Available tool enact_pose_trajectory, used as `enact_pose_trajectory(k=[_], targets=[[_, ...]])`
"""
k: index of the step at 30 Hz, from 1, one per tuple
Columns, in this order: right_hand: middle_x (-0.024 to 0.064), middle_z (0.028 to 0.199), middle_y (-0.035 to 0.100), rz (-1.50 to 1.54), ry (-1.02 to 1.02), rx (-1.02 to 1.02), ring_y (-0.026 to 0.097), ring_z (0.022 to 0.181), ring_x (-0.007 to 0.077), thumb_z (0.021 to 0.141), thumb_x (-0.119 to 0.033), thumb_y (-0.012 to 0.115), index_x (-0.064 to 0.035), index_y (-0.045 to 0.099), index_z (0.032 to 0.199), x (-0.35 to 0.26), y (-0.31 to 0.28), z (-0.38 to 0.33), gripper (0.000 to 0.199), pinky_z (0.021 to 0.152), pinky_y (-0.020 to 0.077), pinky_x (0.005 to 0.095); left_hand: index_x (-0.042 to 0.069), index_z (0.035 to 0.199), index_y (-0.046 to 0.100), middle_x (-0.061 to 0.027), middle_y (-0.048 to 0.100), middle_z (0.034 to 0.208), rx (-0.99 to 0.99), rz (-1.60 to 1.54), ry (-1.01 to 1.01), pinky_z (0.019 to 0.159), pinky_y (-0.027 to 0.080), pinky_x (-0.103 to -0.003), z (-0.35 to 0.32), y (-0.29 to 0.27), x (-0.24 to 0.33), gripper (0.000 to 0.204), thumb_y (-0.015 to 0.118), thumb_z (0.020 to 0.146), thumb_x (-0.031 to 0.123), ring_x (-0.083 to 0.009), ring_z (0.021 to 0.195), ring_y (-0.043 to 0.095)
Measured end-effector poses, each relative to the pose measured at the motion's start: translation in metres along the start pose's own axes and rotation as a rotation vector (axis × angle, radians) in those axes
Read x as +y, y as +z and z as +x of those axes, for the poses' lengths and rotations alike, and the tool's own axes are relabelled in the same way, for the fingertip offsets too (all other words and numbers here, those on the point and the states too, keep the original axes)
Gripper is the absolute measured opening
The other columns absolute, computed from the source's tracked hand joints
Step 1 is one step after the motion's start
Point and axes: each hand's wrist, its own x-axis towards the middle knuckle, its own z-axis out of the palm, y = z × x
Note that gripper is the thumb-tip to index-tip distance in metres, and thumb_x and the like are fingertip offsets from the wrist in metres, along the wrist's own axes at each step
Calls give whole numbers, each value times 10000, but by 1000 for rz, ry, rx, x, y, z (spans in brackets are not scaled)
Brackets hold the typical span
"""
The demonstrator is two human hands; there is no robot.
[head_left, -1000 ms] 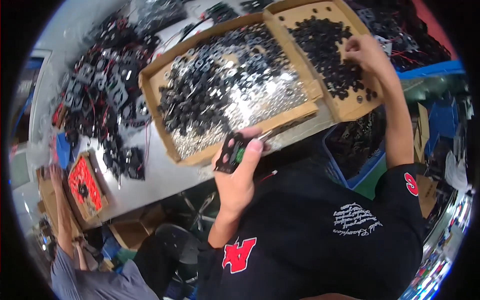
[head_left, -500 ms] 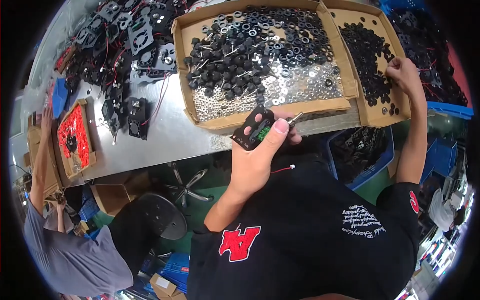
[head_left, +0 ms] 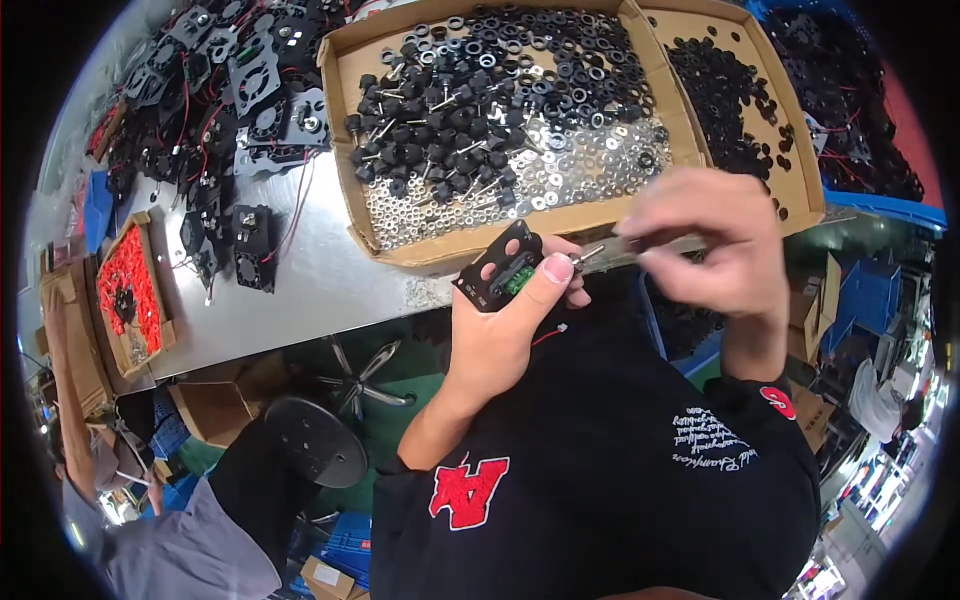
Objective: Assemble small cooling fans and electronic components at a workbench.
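Behind left hand [head_left: 505, 330], brown cardboard tray [head_left: 345, 120]

Right hand [head_left: 715, 235] blurred (fingers indistinct).

Ahead of you a large cardboard tray [head_left: 345, 130] holds black knobs with metal shafts, black rings and silver washers. Just beside it, to your right, a second cardboard tray [head_left: 795, 150] holds small black parts. To your left, black fan housings with red wires [head_left: 250, 90] lie piled on the grey metal bench [head_left: 320, 290]. At the far left, a small box of red parts [head_left: 125, 290] sits near a co-worker in grey [head_left: 180, 550]. A round black stool [head_left: 315, 440] stands below the bench.
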Motion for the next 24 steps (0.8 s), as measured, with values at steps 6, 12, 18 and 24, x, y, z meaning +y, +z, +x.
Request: enact_pose_trajectory(k=[6,12,18,24], targets=[[110,883,677,237,146,54,651,763,165,700,-7,745,32,723,954,3,25,-3,258,624,497,255,-28,1028,639,-50,656,825,4,81,14,687,503,-250,-2,-2,-2,236,663,946,192,-105,736,629],[83,901,636,372,217,66,632,735,155,758,16,737,49,715,972,5,49,-3,218,624,495,257,-30,1031,639,-66,681,854,81,0,7,683,526,-241,-3,1,-6,198,678,932,137,-114,742,657],[146,1104,586,655,285,251,623,738,149,900,24,627,92,632,1097,8,86,-20,209,600,513,259,-18,1027,595,-40,640,864,121,7,113,707,520,-257,3,5,-7,190,664,940,136,-93,778,618],[157,1175,571,709,345,485,673,874,193,980,-34,515,136,602,1169,-5,85,-15,269,765,581,277,-1,1225,420,-143,592,884,-107,-300,61,626,522,-312,-1,-2,-8,550,404,1008,504,-198,666,597]])
